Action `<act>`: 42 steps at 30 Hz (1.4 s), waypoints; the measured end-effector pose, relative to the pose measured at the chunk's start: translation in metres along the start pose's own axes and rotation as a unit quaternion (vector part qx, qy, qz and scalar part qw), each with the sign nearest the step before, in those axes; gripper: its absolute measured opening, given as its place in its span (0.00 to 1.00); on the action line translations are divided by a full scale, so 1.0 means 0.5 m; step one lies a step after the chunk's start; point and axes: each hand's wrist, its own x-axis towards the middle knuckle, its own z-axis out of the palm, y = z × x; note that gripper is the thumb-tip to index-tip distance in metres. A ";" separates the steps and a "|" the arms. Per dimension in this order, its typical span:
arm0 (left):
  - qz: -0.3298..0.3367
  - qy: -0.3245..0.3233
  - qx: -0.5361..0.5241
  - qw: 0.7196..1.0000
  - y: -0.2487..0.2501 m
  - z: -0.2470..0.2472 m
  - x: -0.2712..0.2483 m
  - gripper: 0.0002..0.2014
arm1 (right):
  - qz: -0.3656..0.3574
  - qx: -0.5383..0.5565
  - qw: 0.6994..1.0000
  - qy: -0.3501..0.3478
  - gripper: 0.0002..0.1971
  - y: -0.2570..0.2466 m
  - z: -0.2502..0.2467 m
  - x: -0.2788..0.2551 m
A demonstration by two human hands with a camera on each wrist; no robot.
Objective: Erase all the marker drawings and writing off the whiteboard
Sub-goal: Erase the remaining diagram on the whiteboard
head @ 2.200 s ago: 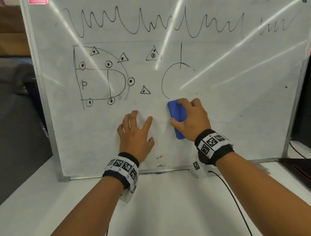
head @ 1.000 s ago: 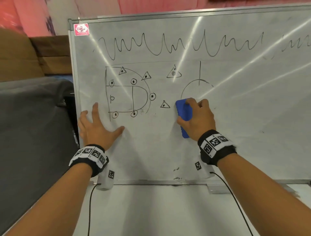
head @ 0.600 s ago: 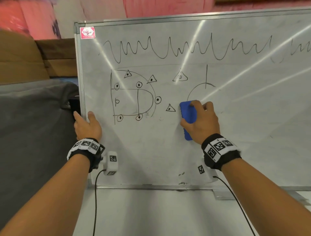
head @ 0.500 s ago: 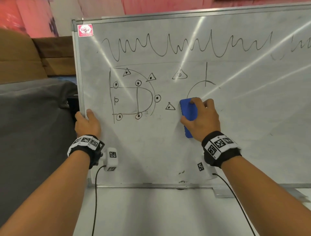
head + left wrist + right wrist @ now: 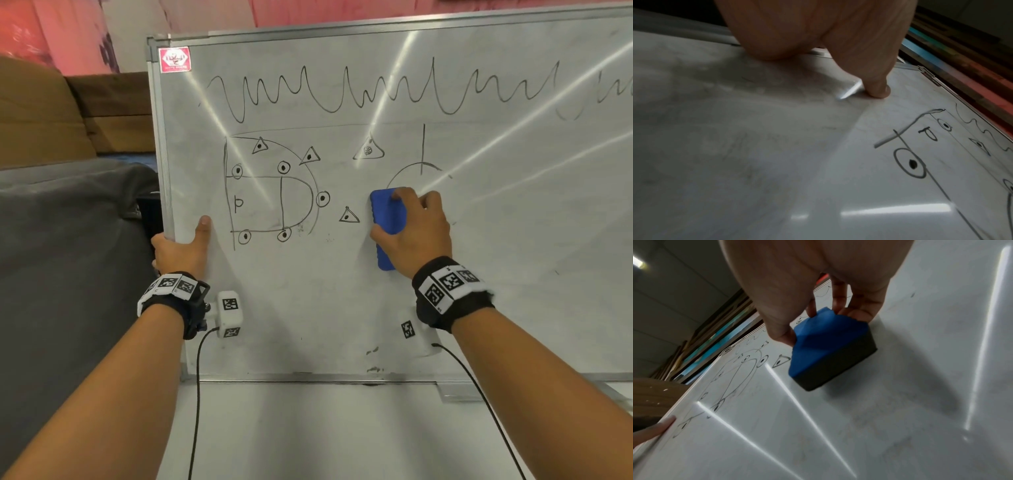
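Wiping barely begun: right hand (image 5: 412,230) grips blue eraser (image 5: 388,226) flat on whiteboard (image 5: 513,274) centre; left hand (image 5: 181,248) clasps its 9 o'clock edge. Zigzag line (image 5: 376,92) at 12 and court diagram (image 5: 270,192) at 10 remain.

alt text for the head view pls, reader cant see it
A right hand presses a blue eraser against a whiteboard covered in marker drawings, while the left hand grips the board's left edge.

We have moved our left hand (image 5: 181,251) off the board's face toward nine o'clock, gripping the white metal-framed whiteboard (image 5: 479,291) edge.
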 end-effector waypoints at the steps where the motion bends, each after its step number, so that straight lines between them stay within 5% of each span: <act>1: 0.001 -0.003 0.003 1.000 -0.003 -0.001 0.002 0.52 | -0.004 -0.005 1.000 -0.007 0.27 0.001 0.001 -0.006; 15: 0.020 -0.032 0.002 0.999 -0.013 -0.011 0.012 0.51 | -0.014 -0.033 0.999 -0.028 0.28 0.019 0.005 -0.023; 21: 0.022 -0.021 0.000 1.000 -0.010 -0.008 0.006 0.47 | 0.025 0.000 0.999 0.043 0.29 0.010 -0.037 0.050; 26: 0.011 -0.026 -0.003 1.000 -0.010 -0.011 0.004 0.50 | 0.004 -0.040 0.999 -0.008 0.29 0.022 -0.040 0.024; 31: 0.006 -0.031 -0.012 0.999 -0.006 -0.013 -0.002 0.48 | 0.042 -0.014 0.997 0.060 0.29 0.025 -0.073 0.078; 37: -0.003 -0.037 -0.009 0.999 -0.004 -0.015 -0.004 0.50 | 0.028 -0.045 0.998 0.018 0.29 0.038 -0.069 0.047; 42: 0.002 -0.034 0.000 0.999 0.000 -0.012 -0.009 0.48 | 0.086 -0.017 0.993 0.084 0.28 0.055 -0.096 0.068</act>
